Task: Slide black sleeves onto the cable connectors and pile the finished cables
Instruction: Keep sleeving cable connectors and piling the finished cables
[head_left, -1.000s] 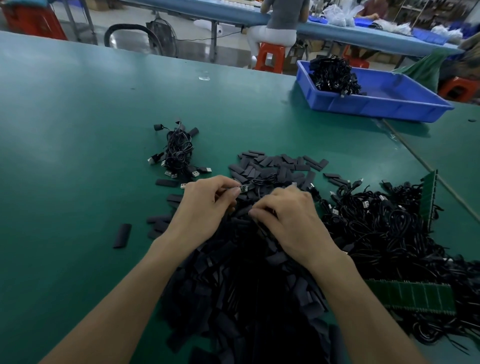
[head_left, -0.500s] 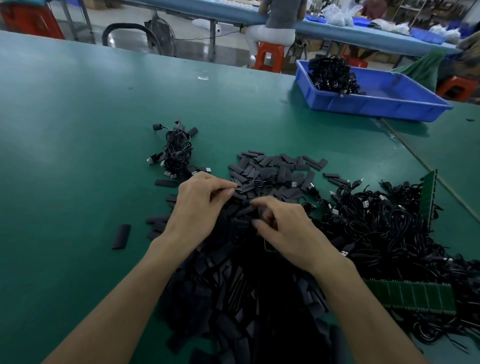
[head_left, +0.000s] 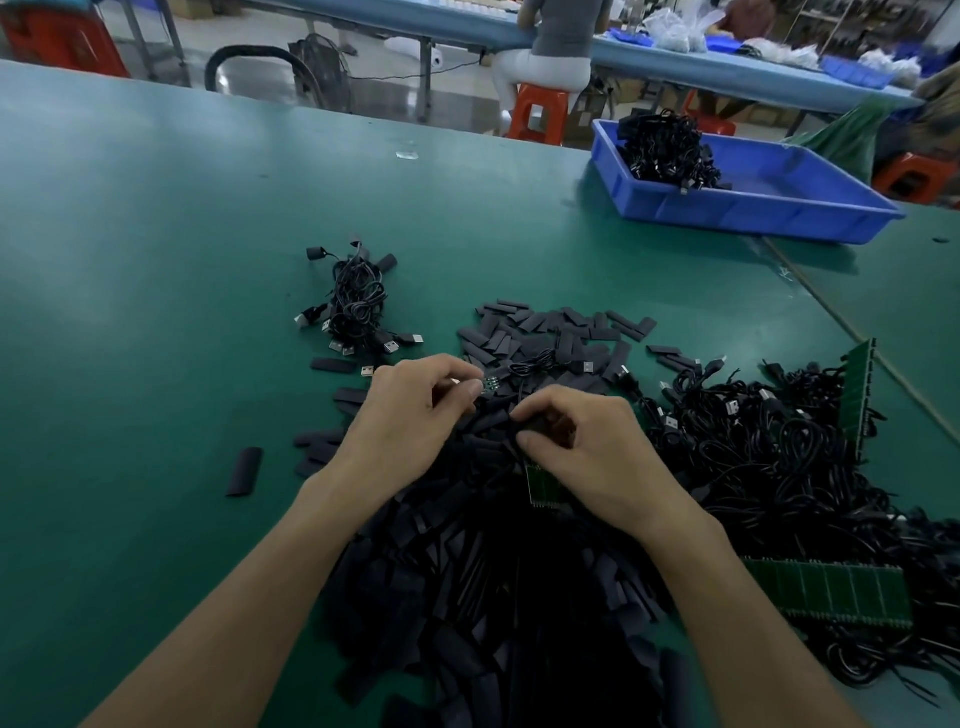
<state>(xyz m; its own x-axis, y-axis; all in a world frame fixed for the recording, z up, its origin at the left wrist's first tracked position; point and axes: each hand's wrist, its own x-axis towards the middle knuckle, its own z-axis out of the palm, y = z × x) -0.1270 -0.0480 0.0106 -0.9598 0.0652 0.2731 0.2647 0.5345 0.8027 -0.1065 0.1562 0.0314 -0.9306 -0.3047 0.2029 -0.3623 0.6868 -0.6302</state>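
Over the heap, my left hand pinches a connector, my right hand a sleeve. The sleeve seems light and limp, best pinched by its edges so the mouth opens.

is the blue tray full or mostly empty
Mostly empty: the blue tray holds one heap of black cables at its left end; the rest of its floor is bare.

I see my left hand and right hand bare, forearms bare to the frame's edge.
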